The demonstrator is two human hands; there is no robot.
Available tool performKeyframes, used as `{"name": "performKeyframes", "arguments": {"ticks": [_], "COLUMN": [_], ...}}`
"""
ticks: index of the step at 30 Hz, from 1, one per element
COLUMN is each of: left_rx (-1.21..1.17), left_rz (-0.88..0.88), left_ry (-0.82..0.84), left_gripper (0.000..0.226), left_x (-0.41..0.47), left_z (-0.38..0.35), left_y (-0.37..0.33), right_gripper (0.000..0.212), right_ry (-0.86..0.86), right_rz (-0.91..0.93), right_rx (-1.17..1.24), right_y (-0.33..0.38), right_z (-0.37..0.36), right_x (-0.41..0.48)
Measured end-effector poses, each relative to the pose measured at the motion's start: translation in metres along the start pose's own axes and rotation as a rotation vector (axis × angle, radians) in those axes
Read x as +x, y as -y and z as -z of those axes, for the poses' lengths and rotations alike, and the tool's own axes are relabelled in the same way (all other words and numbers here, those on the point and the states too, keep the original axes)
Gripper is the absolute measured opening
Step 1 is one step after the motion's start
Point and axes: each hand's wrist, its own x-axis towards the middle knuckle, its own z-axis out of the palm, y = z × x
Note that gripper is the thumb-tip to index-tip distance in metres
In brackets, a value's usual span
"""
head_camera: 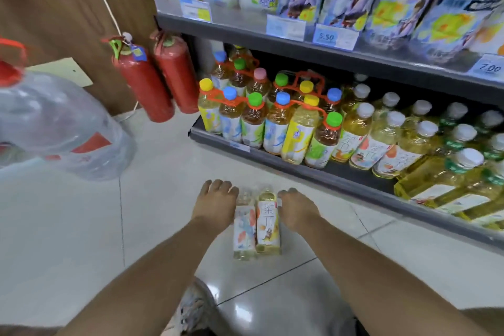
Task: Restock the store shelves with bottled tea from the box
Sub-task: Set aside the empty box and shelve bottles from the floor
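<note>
Bottom shelf crowded with tea bottles, tiled floor before it, two bottled teas held side by side above floor, left hand and right hand grip pressing them together

Two tea bottles are held side by side, touching, above the tiled floor, their necks pointing toward the shelf and their bases toward the camera. Both are clear plastic with pale yellow tea and white labels: the left one shows orange and blue artwork, the right one large characters over a small orange picture. Their caps are blurred. On the bottom shelf, white-capped bottles of the same yellow tea stand upright in rows, beside bundled bottles with coloured caps.
</note>
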Motion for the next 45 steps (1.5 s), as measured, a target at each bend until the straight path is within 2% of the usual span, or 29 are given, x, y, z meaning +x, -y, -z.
{"name": "performKeyframes", "arguments": {"ticks": [9,15,21,24,27,29,34,37,45], "left_rx": [-0.271,-0.330,-0.470,-0.462,-0.449,-0.431,-0.391,-0.444,-0.365], "left_rz": [0.116,-0.002,-0.115,-0.208,-0.261,-0.253,-0.064,0.015,0.079], "left_ry": [-0.001,-0.123,-0.220,-0.243,-0.223,-0.148,0.088,0.084,0.000], "left_gripper": [0.054,0.054,0.048,0.045,0.046,0.048,0.049,0.046,0.037], "left_x": [-0.018,-0.004,0.012,0.019,0.026,0.030,0.028,0.020,-0.015], "left_z": [-0.052,-0.087,-0.101,-0.104,-0.096,-0.082,-0.057,-0.032,0.075], "left_y": [0.069,0.081,0.087,0.093,0.099,0.098,0.101,0.095,0.052], "right_gripper": [0.033,0.033,0.035,0.037,0.045,0.055,0.071,0.068,0.044], "right_ry": [0.143,0.089,0.214,0.212,0.261,0.326,0.391,0.327,-0.057], "right_rz": [0.004,-0.078,-0.205,-0.233,-0.222,-0.197,-0.107,-0.111,-0.162], "right_rx": [0.055,0.083,0.076,0.075,0.065,0.052,-0.028,-0.022,0.045], "right_y": [0.074,0.099,0.106,0.101,0.101,0.100,0.084,0.076,0.054], "right_z": [-0.054,-0.068,-0.086,-0.091,-0.084,-0.072,-0.039,-0.020,0.043], "right_x": [0.069,0.132,0.185,0.191,0.189,0.180,0.143,0.108,0.003]}}
